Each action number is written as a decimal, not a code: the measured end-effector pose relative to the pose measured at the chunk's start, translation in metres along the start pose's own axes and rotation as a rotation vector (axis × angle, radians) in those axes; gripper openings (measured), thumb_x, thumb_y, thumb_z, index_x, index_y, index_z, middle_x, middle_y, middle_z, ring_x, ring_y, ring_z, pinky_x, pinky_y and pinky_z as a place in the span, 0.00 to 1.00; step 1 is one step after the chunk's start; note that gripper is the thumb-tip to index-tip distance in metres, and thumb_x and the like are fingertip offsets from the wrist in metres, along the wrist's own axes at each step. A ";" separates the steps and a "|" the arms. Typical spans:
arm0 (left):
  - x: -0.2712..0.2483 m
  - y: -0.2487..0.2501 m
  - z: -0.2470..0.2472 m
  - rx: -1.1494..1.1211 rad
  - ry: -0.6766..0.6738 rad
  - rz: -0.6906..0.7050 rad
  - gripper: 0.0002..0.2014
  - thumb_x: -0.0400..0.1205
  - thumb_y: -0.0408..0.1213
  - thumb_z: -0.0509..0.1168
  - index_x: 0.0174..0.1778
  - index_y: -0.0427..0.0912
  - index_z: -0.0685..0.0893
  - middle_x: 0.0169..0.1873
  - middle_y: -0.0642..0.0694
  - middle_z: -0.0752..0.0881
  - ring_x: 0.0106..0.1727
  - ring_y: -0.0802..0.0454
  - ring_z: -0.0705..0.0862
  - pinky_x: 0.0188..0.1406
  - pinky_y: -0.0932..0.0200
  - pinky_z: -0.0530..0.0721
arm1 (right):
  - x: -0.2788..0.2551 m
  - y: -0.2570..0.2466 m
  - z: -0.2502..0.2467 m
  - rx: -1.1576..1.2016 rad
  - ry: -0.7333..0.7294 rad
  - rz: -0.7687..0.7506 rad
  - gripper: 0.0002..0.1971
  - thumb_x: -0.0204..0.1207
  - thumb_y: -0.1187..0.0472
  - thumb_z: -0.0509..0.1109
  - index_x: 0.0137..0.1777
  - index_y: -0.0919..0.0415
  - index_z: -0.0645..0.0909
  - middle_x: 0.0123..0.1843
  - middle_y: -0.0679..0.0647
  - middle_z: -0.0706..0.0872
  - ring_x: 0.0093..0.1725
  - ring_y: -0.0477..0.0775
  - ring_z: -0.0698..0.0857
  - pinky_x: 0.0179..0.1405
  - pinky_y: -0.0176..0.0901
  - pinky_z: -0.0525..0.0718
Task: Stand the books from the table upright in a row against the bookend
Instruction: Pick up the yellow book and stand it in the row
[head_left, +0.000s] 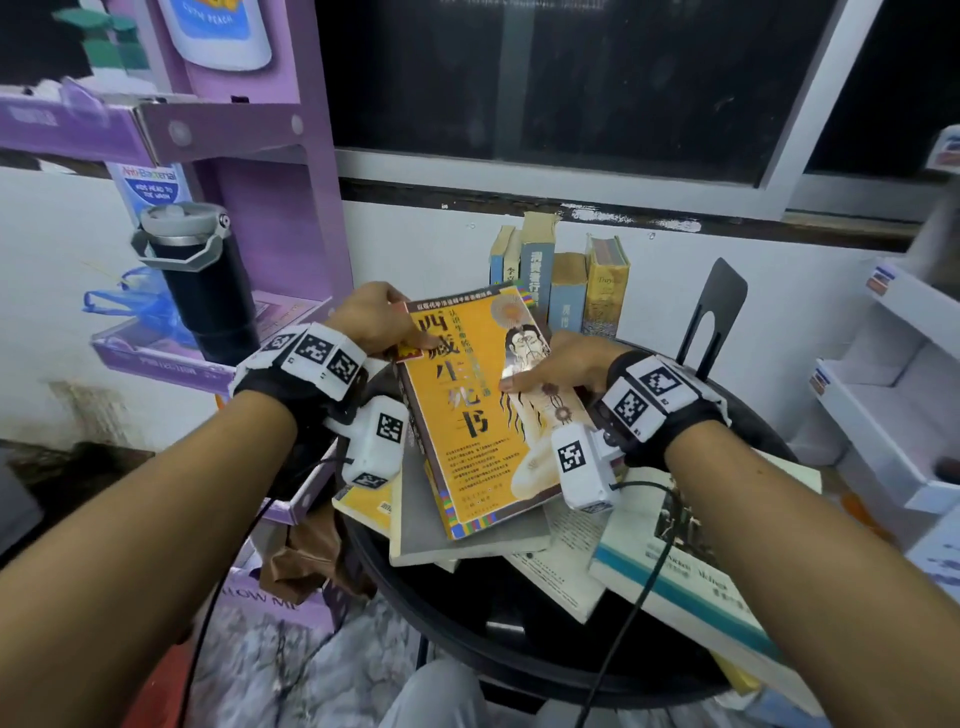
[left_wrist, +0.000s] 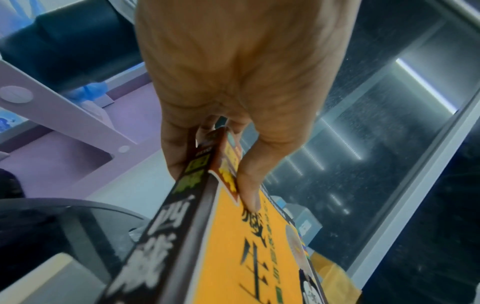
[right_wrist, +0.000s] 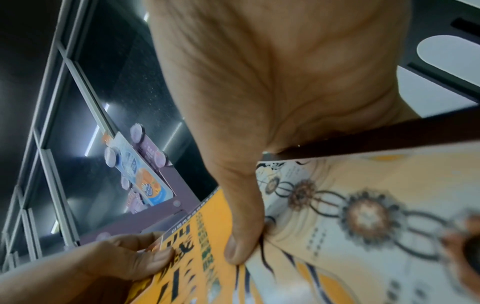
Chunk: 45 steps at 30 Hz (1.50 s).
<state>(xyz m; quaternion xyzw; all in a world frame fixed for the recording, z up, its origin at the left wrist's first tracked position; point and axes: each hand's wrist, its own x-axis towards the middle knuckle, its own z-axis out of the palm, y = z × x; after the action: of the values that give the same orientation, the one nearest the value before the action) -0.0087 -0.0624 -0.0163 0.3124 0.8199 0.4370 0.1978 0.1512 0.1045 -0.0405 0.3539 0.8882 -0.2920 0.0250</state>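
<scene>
The left hand (head_left: 375, 318) is shown pinching the upper spine corner of the orange book (head_left: 480, 410), thumb on the cover, fingers behind. The right hand (head_left: 563, 364) is seen gripping the opposite long edge, thumb pressed on the cover's figure illustration. The cover carries large black Chinese characters, "西藏生死书". The book is held raised and tilted above a loose pile of flat books (head_left: 561, 551) spread over the near and right part of the round black tabletop (head_left: 467, 639). At the far edge, a row of upright books (head_left: 561, 280) is seen; the black bookend (head_left: 714, 312) stands apart to its right, with open room between them. "Anti-Bacterial" is legible on the purple shelf unit (head_left: 291, 171).
</scene>
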 end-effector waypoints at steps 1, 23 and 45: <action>0.000 0.005 -0.004 -0.040 0.017 0.023 0.31 0.61 0.36 0.84 0.57 0.42 0.77 0.51 0.41 0.87 0.49 0.42 0.89 0.52 0.41 0.88 | -0.005 -0.004 -0.004 0.028 0.013 -0.004 0.55 0.43 0.29 0.82 0.65 0.67 0.78 0.60 0.59 0.87 0.60 0.62 0.86 0.63 0.60 0.84; -0.021 0.007 -0.011 -0.523 0.016 0.422 0.25 0.68 0.26 0.77 0.60 0.41 0.80 0.51 0.42 0.89 0.50 0.46 0.90 0.51 0.46 0.88 | -0.036 -0.021 0.010 0.396 0.566 -0.192 0.39 0.60 0.37 0.81 0.66 0.54 0.72 0.63 0.50 0.83 0.61 0.53 0.83 0.60 0.51 0.81; -0.036 -0.011 -0.016 -0.833 -0.252 0.436 0.20 0.81 0.49 0.56 0.56 0.42 0.87 0.54 0.39 0.85 0.54 0.42 0.83 0.53 0.43 0.84 | -0.046 -0.053 0.005 0.295 0.748 -0.418 0.36 0.73 0.54 0.78 0.79 0.54 0.67 0.72 0.53 0.70 0.66 0.49 0.77 0.64 0.33 0.78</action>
<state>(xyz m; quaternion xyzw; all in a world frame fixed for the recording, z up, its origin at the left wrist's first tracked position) 0.0042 -0.1017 -0.0154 0.4218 0.4604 0.7180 0.3077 0.1506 0.0427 -0.0062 0.2478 0.8375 -0.2662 -0.4078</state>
